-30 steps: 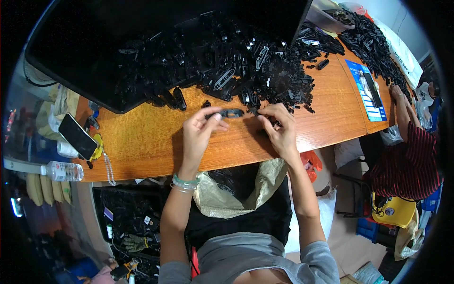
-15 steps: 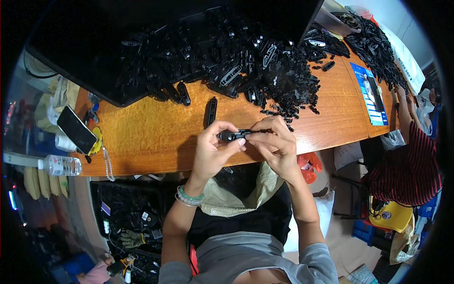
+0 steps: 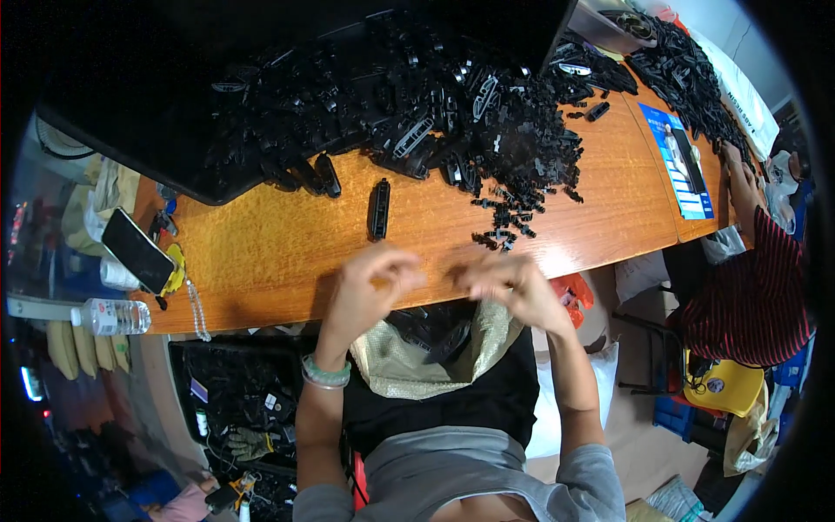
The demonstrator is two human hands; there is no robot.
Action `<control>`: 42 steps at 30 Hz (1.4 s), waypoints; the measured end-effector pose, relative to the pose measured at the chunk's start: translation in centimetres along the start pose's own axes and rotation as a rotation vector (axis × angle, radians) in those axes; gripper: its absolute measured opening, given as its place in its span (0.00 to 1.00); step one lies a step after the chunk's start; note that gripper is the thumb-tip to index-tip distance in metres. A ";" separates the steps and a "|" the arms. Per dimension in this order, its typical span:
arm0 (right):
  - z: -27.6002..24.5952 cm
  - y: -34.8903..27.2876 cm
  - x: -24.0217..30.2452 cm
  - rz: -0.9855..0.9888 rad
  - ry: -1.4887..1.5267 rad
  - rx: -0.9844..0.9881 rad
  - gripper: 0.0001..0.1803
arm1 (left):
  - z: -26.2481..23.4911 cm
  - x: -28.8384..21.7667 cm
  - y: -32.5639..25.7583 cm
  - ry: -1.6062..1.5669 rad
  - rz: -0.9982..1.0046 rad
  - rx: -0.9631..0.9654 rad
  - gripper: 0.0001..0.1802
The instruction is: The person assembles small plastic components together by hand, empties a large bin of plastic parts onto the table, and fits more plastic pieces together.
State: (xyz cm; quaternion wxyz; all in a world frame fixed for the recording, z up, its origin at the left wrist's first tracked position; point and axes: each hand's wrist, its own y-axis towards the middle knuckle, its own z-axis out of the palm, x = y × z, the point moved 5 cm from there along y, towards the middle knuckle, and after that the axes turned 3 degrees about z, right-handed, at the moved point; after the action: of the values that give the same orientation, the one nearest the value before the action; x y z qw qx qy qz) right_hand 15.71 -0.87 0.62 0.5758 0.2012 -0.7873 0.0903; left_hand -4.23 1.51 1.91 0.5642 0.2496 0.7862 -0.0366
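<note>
My left hand is raised over the near table edge, blurred by motion, with a gap between thumb and index finger and nothing seen between them. To its right, my right hand is apart from it, also smeared, fingers pointing left; whether they hold anything cannot be made out. Below both, an open woven sack lies across my lap. A blurred black elongated plastic part is in its mouth, by darker pieces. One long black plastic housing lies on the table beyond my left hand.
Black plastic housings and small black clips are heaped at the back of the wooden table. A phone and water bottle stand left. At right are a blue leaflet and another person's striped sleeve.
My hands have parted and drawn back toward me, and the black housing they held is out of them. A blurred black part now shows in the sack's mouth.
</note>
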 end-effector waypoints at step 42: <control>1.3 -0.8 3.0 0.052 0.043 -0.410 0.13 | 2.7 -1.6 -0.5 -0.442 -0.119 -0.050 0.10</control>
State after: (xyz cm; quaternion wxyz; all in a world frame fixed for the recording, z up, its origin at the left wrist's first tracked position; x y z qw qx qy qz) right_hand 14.16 -2.68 2.99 0.6190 0.0574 -0.7815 -0.0529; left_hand -1.71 -0.45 2.27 0.7256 0.1747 0.6574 -0.1042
